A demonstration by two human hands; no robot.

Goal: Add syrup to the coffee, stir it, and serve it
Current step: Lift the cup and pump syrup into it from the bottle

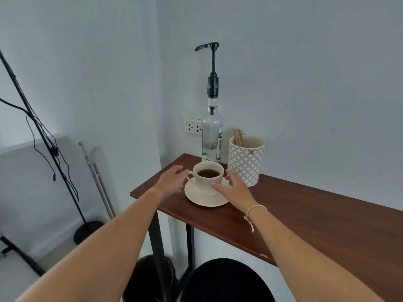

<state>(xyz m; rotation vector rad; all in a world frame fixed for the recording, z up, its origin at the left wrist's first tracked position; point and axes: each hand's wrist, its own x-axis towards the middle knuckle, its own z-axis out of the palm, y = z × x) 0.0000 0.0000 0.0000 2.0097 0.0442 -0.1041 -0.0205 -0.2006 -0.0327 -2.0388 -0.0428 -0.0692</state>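
Observation:
A cream cup (206, 182) of dark coffee stands on a cream saucer (205, 200) near the left end of a brown table (305, 225). Behind it rises a clear syrup bottle (212, 136) with a tall black pump, its spout pointing left. A patterned white holder (245, 162) with wooden stir sticks (238, 137) stands to the right of the bottle. My left hand (172, 182) is spread open beside the cup's handle, fingertips close to it. My right hand (234, 188) is open at the cup's right side, thumb near the cup wall; contact is unclear.
The table stands in a corner, walls close behind and left. A wall socket (193, 125) is beside the bottle. A black stand with cables (43, 138) and a leaning white pole (96, 175) are on the left. A dark round stool (224, 282) is below the table's front edge.

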